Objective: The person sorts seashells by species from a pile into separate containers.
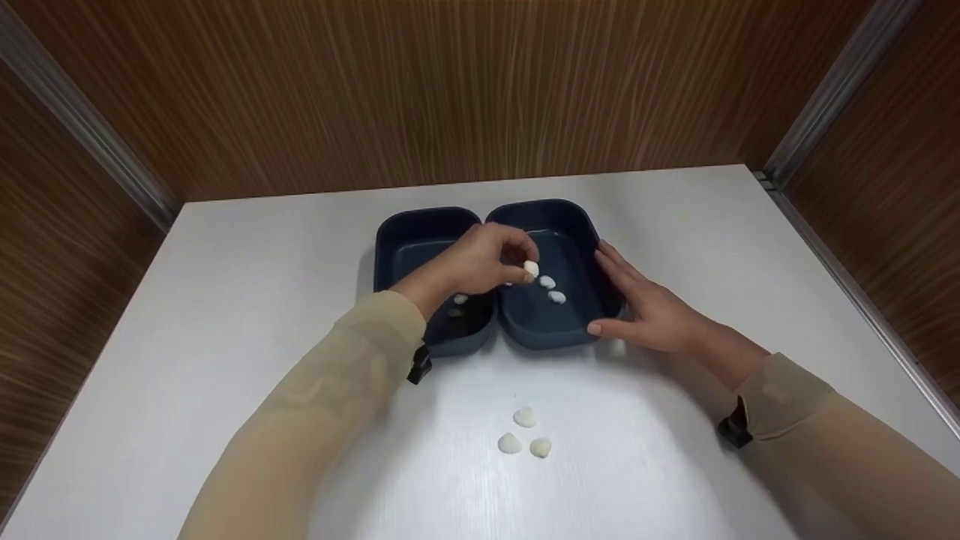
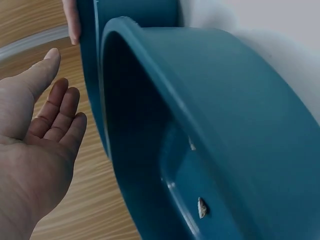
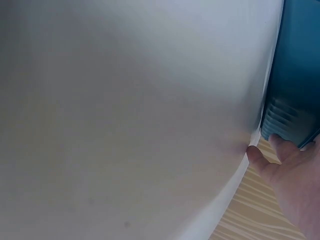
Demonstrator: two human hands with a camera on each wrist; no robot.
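Observation:
Over the right-hand dark blue box (image 1: 540,337) my left hand (image 1: 480,259) pinches a white seashell (image 1: 531,268) between thumb and finger. In the left wrist view that shell is hidden behind the left hand (image 2: 42,135). Below it, white shells (image 1: 556,297) lie on the box floor. My right hand (image 1: 660,315) rests against the same box's right wall, fingers extended along the outside and thumb at the near corner. The right wrist view shows the right hand (image 3: 290,175) beside the box wall (image 3: 295,65).
A second dark blue box (image 1: 457,346) stands close on the left, with a pale shell (image 1: 460,298) and a darker one inside. Three whitish shells (image 1: 525,417) lie on the white table (image 1: 247,337) in front. A wood-grain panel (image 1: 465,97) rises behind.

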